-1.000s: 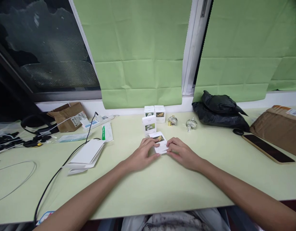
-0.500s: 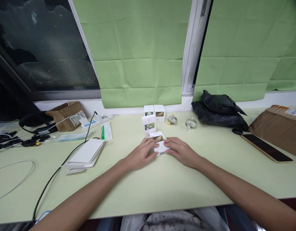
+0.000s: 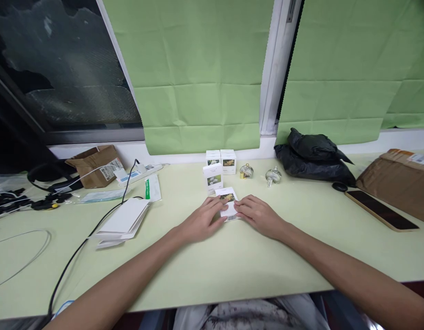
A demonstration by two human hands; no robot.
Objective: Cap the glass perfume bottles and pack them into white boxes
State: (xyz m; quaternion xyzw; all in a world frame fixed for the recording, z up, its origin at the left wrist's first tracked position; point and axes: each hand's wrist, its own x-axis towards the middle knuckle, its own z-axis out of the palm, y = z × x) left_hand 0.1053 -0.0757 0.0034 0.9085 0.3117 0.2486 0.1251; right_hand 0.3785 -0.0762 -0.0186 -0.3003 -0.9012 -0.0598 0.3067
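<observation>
A small white box (image 3: 230,209) with a yellow-flower picture and a barcode lies on the table between my hands. My left hand (image 3: 202,221) holds its left side, fingertips over the top face and thumb at the near corner. From the right, my right hand (image 3: 259,216) grips the opposite edge with bent fingers. Just behind stands an upright white box (image 3: 213,179) with a white-flower picture. Farther back, more white boxes (image 3: 228,162) stand side by side near the wall.
Two glass ornaments (image 3: 273,176) stand right of the boxes. Black plastic bags (image 3: 315,160), a phone (image 3: 382,211) and a brown parcel (image 3: 399,183) are at the right. Folded white card (image 3: 122,220), a black cable (image 3: 74,256) and an open carton (image 3: 95,169) lie left.
My right hand's fingers have drawn in closer together at the box's right edge. The box has turned slightly, and its barcode shows more clearly. My left hand stays almost in place.
</observation>
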